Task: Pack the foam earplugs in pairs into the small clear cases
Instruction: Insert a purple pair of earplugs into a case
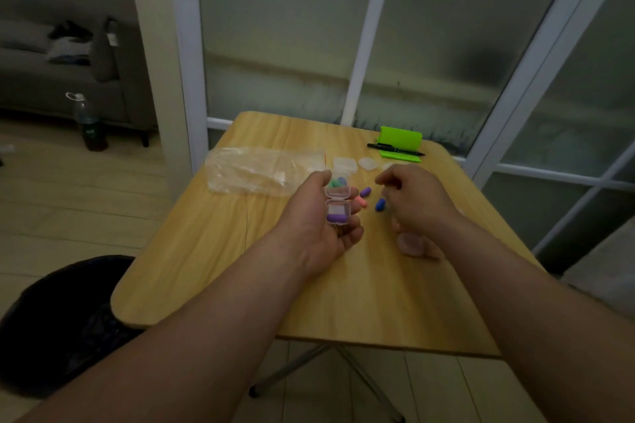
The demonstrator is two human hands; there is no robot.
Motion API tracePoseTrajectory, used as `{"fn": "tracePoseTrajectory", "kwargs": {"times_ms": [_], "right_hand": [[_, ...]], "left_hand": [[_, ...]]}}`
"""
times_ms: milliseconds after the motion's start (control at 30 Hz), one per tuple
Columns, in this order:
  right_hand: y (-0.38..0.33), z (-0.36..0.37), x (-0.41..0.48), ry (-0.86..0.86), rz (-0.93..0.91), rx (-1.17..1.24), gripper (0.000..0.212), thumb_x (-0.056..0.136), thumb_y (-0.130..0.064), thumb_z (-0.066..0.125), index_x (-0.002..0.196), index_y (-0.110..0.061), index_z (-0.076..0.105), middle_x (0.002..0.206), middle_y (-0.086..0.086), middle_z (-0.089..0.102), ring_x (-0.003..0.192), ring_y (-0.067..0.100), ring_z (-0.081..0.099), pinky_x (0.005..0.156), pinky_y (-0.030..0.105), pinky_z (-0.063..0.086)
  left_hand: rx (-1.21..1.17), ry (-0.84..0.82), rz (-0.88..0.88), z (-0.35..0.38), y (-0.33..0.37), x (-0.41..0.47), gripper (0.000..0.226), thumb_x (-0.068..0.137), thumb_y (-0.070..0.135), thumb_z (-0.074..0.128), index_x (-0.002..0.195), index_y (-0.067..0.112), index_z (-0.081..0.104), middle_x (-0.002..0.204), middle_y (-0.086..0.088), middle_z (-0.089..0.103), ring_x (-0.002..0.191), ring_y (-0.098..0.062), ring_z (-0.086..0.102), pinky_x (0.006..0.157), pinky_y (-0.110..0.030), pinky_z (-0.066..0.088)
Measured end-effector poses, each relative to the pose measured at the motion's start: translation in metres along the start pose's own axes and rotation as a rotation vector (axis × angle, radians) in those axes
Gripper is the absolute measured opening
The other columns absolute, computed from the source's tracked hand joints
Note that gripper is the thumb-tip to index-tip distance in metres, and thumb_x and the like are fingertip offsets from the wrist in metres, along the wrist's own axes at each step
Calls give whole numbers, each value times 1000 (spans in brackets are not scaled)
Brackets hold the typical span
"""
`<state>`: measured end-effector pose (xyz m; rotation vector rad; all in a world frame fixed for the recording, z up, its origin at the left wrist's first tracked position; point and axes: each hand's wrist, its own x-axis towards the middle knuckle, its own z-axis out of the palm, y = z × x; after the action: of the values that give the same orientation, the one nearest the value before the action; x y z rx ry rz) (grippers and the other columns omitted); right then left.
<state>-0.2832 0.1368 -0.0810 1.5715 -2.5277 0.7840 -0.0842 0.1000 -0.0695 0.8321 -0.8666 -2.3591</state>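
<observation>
- Your left hand (319,216) grips the open case (337,208), lid tipped to the far side. One purple plug (335,217) already lies in its tray (so this pair looks half made).
- Your right hand (417,197) hovers over the table (223,268) with its fingers loosely curled and nothing showing in them.
- I judge the next move turns on the loose purple plug (365,190). It lies on the table between your hands, just right of the case and just left of your right fingertips (379,179).
- Its long axis runs on a slant, near-left to far-right, so thumb and forefinger should close across its short width.
- The right hand is free and close to it, while the left is taken up with the case. Reach left with the right and keep the case steady.
- A pink plug (360,203) sits just on the near side of the loose one, and a blue plug (380,204) lies at your right hand's edge (easy to nudge by mistake).
- Spare cases (344,163) wait on the far side, apart from the pick.
</observation>
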Motion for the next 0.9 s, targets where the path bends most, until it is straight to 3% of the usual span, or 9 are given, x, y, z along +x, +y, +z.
{"fn": "tracePoseTrajectory", "kwargs": {"times_ms": [67, 133, 233, 367, 600, 700, 800, 900], "right_hand": [[-2, 1, 17, -53, -19, -55, 31, 98, -9, 64, 123, -26, 73, 125, -4, 69, 103, 8, 65, 84, 27, 53], [-7, 2, 28, -153, -27, -75, 33, 99, -8, 66, 127, -23, 72, 124, -6, 63, 86, -3, 62, 69, 15, 48], [-12, 7, 39, -252, -52, -153, 22, 98, -19, 73, 119, -26, 77, 118, -3, 72, 92, 10, 67, 78, 28, 54], [-15, 9, 39, -272, -24, -152, 6, 97, -24, 75, 97, -30, 75, 98, -5, 74, 88, 13, 67, 84, 37, 59], [-14, -9, 16, 2, 1, 60, 10, 98, -25, 74, 107, -21, 75, 103, -6, 72, 98, 14, 65, 81, 32, 50], [-31, -26, -13, 96, -32, 205, 10, 98, -26, 75, 106, -21, 74, 96, -14, 69, 93, 7, 65, 76, 21, 49], [-51, -36, -46, 120, -90, 304, 2, 97, -25, 75, 99, -24, 75, 90, -14, 71, 88, 1, 66, 75, 23, 52], [-62, -33, -68, 86, -154, 254, 3, 96, -27, 75, 98, -29, 76, 94, -12, 68, 88, 3, 62, 75, 24, 50]], "left_hand": [[-8, -2, 2, 2, 1, 0, 60, 106, 49, 40, 137, 3, 64, 70, -2, 65, 59, -13, 46, 63, -30, 44], [-17, -2, 2, 2, 1, 0, 60, 106, 50, 40, 136, 3, 63, 74, -3, 64, 60, -13, 46, 63, -30, 44], [-16, -7, -1, 2, 1, 0, 60, 106, 50, 40, 135, 3, 64, 78, -4, 64, 60, -13, 46, 62, -30, 44], [-7, 3, 7, 0, 2, -2, 60, 106, 50, 39, 134, 4, 64, 75, -4, 66, 60, -13, 47, 61, -29, 45], [24, 1, 15, -1, 0, -3, 61, 106, 51, 40, 137, 4, 64, 76, -4, 65, 62, -14, 49, 64, -31, 47], [25, -18, 0, 1, -1, -4, 57, 106, 51, 40, 128, 6, 67, 77, -3, 63, 64, -15, 49, 66, -31, 48], [19, -62, -17, 3, -2, -8, 47, 106, 51, 38, 119, 14, 63, 78, -3, 58, 64, -15, 46, 67, -31, 47], [14, -67, -13, 3, -3, -10, 54, 107, 49, 38, 133, 10, 63, 92, -7, 64, 73, -16, 53, 71, -33, 49]]}}
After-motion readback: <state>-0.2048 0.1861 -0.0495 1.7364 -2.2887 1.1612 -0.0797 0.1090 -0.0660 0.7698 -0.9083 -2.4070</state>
